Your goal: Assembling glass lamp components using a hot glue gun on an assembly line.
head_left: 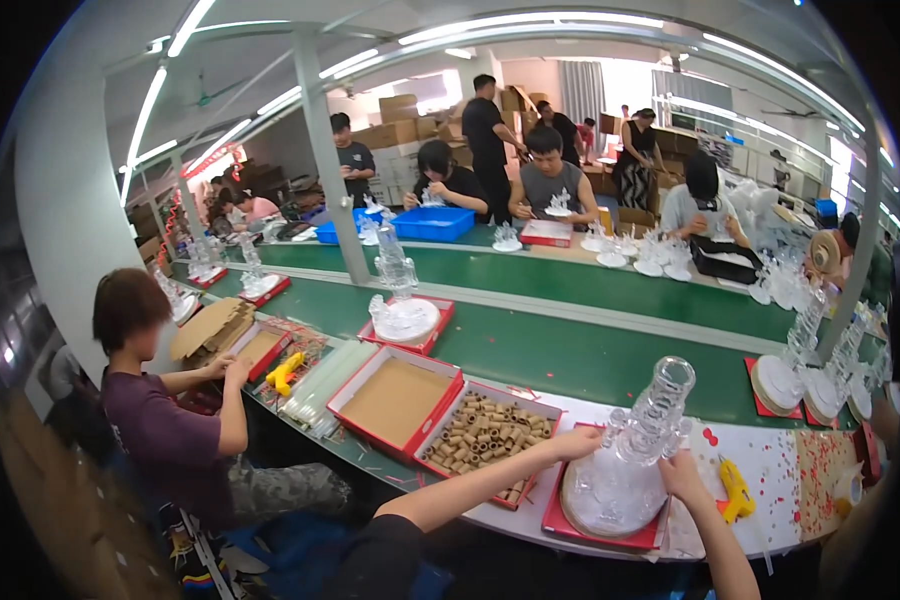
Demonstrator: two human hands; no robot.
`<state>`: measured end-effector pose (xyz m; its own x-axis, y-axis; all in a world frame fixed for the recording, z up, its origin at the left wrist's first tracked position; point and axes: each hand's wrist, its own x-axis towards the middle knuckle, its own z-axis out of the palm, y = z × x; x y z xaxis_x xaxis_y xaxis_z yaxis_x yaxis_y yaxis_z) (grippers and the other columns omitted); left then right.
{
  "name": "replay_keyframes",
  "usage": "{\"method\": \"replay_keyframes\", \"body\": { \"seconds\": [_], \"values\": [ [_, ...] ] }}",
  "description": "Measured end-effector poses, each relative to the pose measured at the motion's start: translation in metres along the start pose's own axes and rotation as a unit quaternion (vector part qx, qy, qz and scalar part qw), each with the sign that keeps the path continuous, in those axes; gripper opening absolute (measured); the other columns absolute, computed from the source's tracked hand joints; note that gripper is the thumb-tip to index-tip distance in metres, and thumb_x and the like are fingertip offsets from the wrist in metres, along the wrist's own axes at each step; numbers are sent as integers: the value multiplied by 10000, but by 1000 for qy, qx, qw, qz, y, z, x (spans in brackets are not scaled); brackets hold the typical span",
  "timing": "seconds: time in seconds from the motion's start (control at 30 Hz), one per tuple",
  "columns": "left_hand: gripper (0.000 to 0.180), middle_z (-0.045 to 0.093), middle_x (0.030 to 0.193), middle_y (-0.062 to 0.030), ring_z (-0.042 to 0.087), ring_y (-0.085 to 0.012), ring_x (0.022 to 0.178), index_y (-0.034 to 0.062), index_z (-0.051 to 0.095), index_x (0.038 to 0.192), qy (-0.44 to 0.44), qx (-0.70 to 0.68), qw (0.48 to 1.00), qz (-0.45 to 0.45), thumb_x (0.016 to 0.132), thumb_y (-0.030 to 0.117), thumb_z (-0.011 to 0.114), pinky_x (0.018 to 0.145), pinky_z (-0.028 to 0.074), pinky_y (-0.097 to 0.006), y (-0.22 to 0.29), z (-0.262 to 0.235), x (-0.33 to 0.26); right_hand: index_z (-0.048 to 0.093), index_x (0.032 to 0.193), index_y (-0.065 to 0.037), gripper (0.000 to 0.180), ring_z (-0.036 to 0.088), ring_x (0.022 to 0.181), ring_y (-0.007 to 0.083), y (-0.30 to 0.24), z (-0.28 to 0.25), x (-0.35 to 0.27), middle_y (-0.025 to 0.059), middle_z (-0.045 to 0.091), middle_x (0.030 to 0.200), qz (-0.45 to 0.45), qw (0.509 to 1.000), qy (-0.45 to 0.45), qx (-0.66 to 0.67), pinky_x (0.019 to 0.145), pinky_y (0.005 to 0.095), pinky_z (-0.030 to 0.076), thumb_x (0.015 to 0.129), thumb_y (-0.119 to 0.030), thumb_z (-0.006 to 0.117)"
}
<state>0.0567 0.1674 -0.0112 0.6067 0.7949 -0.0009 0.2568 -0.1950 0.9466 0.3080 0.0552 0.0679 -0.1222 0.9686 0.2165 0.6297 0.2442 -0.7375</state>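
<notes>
In front of me a clear, tower-like plastic piece (660,405) with a wide round base (610,492) stands on a red tray (560,522). My left hand (578,442) comes in from the left, its fingers closed at the piece's left side. On the other side my right hand (680,474) grips the piece low, near where the tower meets the base. A yellow glue gun (736,490) lies just right of my right hand. Left of the piece is a red-edged box of short brown cardboard tubes (490,432).
An open red box (395,398) with a brown bottom and another clear tower (398,270) stand to the left. A co-worker (160,390) sits there near a second yellow glue gun (285,372). Several clear towers (805,345) stand at the right. The green conveyor belt (570,345) runs beyond.
</notes>
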Motion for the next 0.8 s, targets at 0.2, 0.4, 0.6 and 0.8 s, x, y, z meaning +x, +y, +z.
{"method": "replay_keyframes", "body": {
  "seconds": [0.2,0.4,0.6,0.8],
  "values": [
    [474,675,1033,-170,661,-280,849,0,625,1115,-226,317,920,52,760,315,640,768,505,-422,-35,-8,42,546,1242,-36,423,530,1177,374,-13,26,13,207,587,1226,-104,993,-54,-22,1009,412,409,844,-179,555],
    [450,581,1257,-187,554,-348,1139,45,566,1248,-270,234,904,233,812,158,565,992,426,-405,23,13,36,606,1175,-45,410,561,1137,342,-25,19,21,187,603,1209,-117,987,-90,-61,988,404,427,791,-188,614],
    [408,547,1305,-186,512,-343,1201,53,563,1257,-292,216,897,251,877,200,532,1040,383,-412,52,0,32,629,1136,-50,373,578,1106,344,12,26,33,176,632,1158,-94,985,-115,-85,965,409,440,780,-164,638],
    [397,582,1252,-188,557,-356,1140,53,575,1228,-242,405,865,171,885,250,539,988,434,-426,61,6,11,645,1132,-85,361,590,1096,317,-30,28,18,166,631,1168,-123,983,-43,-126,945,408,450,785,-183,649]
  ]
}}
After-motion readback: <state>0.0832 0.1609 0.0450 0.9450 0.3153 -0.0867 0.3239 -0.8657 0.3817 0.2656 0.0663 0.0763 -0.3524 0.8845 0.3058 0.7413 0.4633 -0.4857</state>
